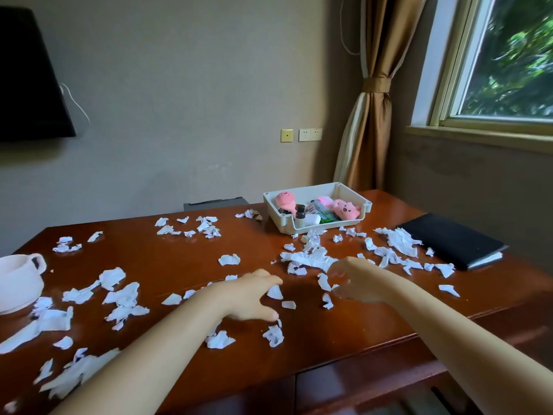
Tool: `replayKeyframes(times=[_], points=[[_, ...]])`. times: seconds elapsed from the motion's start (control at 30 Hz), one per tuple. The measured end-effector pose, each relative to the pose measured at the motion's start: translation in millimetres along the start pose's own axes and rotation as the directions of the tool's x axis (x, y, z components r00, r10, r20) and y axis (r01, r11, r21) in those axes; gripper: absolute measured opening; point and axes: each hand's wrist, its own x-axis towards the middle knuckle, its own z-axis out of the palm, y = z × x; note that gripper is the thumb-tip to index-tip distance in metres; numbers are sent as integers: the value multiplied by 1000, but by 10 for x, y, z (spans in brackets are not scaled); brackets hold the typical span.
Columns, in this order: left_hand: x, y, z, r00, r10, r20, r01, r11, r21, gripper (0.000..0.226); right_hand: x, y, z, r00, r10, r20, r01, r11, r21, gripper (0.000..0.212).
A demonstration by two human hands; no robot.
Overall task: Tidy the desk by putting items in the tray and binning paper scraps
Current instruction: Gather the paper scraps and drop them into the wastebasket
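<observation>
Torn white paper scraps [308, 259] lie scattered over the brown desk [179, 253]. A white tray [345, 191] at the back holds pink plush toys, a small dark bottle and other small items. My left hand [251, 295] hovers low over the desk's middle with fingers spread, its fingertips near a small scrap [274, 292]. My right hand [356, 281] is beside it to the right, fingers loosely curved above more scraps, holding nothing that I can see.
A black notebook [449, 239] lies at the right edge of the desk. A white pot with a handle [18, 283] stands at the left edge. Behind the desk's far edge a dark bin rim [215, 202] shows against the wall.
</observation>
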Motion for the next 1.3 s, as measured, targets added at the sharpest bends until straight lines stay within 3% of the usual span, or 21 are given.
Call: replayKeyframes(times=[0.13,0.3,0.67,0.87,1.1,1.3], points=[[-132,50,231,1000,13,-3,-13,999,42,78,-133,60,180,997,37,-68,-37,999,-5,54],[-115,94,465,981,22,-195,-16,999,33,60,-71,13,454,993,48,-106,-41,997,67,63],[465,162,496,902,11,-431,28,996,85,62,364,90,551,970,13,-242,10,996,94,53],[809,121,527,895,-1,-446,-25,998,-52,59,558,185,552,962,10,-272,28,990,137,57],[1037,32,492,876,5,-483,-64,992,-105,38,768,209,452,976,21,-218,16,986,164,33],[1019,9,526,813,12,-582,-138,975,-173,29,804,227,505,949,10,-315,51,981,185,25]])
